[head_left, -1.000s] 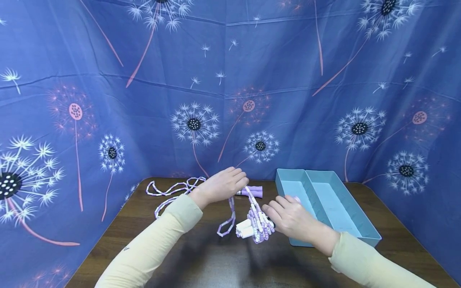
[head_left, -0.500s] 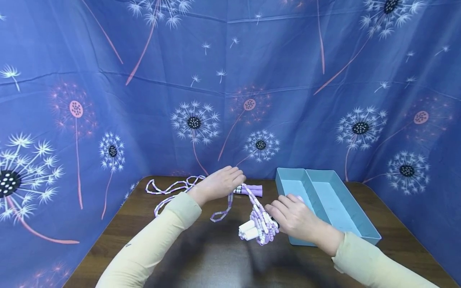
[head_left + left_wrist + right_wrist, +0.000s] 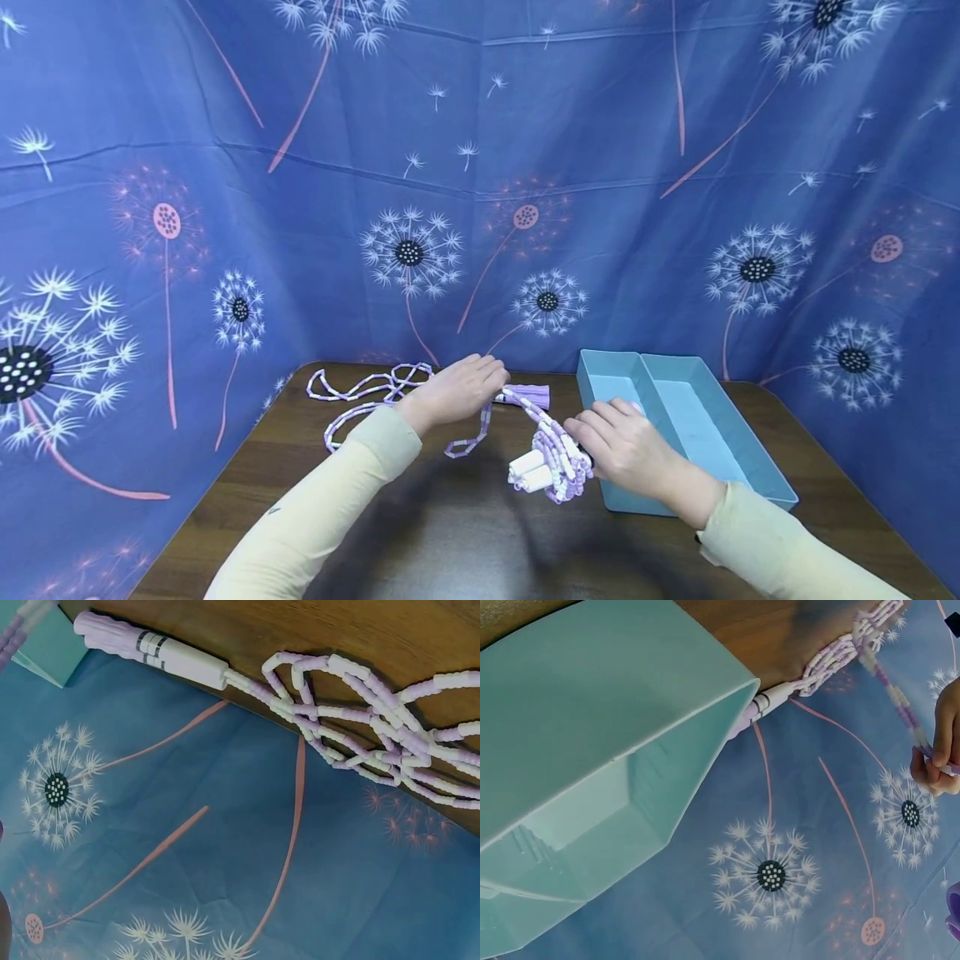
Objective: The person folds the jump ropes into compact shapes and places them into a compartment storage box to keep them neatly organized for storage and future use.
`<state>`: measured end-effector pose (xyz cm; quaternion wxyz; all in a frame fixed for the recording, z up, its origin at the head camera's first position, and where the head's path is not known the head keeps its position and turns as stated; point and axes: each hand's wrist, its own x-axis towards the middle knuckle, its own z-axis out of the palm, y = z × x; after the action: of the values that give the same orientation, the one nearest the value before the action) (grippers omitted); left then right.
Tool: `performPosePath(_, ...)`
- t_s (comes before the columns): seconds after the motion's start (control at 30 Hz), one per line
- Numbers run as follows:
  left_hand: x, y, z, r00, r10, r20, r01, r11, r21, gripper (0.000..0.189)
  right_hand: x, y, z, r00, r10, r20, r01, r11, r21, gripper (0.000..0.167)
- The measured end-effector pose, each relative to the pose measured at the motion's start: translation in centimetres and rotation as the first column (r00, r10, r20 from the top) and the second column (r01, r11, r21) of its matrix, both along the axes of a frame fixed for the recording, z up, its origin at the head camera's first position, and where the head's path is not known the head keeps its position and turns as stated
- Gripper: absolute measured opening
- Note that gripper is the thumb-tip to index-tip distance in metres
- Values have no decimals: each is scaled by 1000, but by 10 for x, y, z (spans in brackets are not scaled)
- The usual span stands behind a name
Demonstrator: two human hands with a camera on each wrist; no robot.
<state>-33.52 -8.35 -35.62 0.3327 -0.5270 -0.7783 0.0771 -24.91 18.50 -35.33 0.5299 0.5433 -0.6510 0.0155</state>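
A beaded jump rope [image 3: 561,460] in lilac and white is wound into a thick bundle around its handles, whose white ends [image 3: 529,472] point left. My right hand [image 3: 628,443] grips the handles just right of the bundle, above the table beside the tray. A length of beaded rope runs from the bundle up to my left hand [image 3: 456,390], which pinches it; in the right wrist view the left hand's fingertips [image 3: 943,754] show around the strand. Below the left hand a short loop [image 3: 468,443] of rope hangs. The grip itself is mostly hidden behind the right fingers.
A second beaded rope [image 3: 352,712] lies in loose loops at the table's back left, its lilac-and-white handle [image 3: 176,660] near the back edge. The two-compartment blue-green tray [image 3: 757,467] stands at the right. Behind hangs a blue dandelion-print cloth [image 3: 465,208].
My right hand and the wound bundle have shifted slightly right, away from the left hand. The strand between the hands now slants more, and the hanging loop has swung and risen.
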Motion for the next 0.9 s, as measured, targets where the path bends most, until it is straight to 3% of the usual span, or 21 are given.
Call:
performPosePath(0.17,-4,2,-4,1000,-10,17,10,999,37,4,0,-1,4,1000,14,-17,-14,999,-32,26)
performPosePath(0.43,1,5,-13,993,-37,112,33,999,38,6,0,-1,9,1000,-6,-10,5,997,-80,26)
performPosePath(0.57,3,7,-23,995,-34,97,31,999,24,7,-2,-1,12,999,-45,-15,44,995,-92,23)
performPosePath(0.9,17,17,-34,984,87,156,-85,996,-21,10,-10,-4,12,989,-150,18,151,977,-152,26)
